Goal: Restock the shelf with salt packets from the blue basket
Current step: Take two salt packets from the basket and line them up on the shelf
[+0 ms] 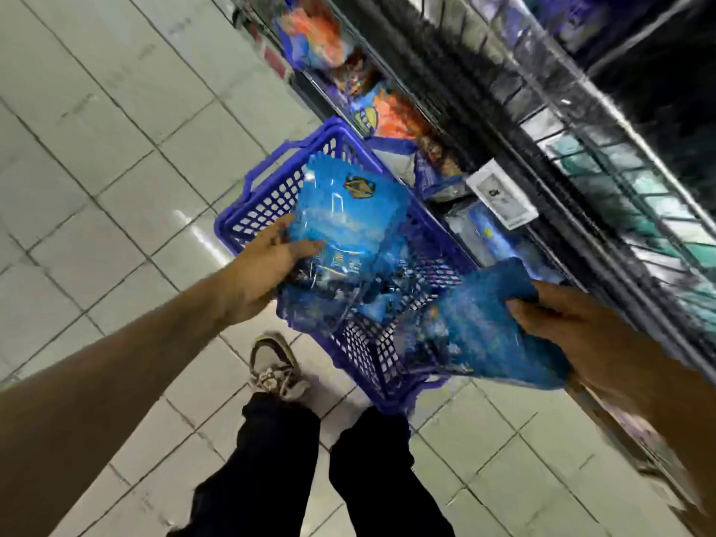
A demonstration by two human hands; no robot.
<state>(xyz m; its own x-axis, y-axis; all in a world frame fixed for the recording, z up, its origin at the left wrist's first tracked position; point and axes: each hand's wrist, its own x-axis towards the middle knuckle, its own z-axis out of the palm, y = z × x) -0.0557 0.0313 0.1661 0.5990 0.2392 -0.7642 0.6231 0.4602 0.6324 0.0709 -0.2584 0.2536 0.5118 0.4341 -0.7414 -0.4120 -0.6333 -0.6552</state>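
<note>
Here, two salt packets (348, 215) (one per hand (267, 261)) above basket (271, 191)

Motion-blurred salt packets (348, 222), shelf (561, 129) goods smeared, price label (501, 199) unreadable, forearms cut off

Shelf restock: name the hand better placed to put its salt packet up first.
Right, probably. The right hand grips its packet beside the shelf; the left hand's packet is over the basket.
</note>
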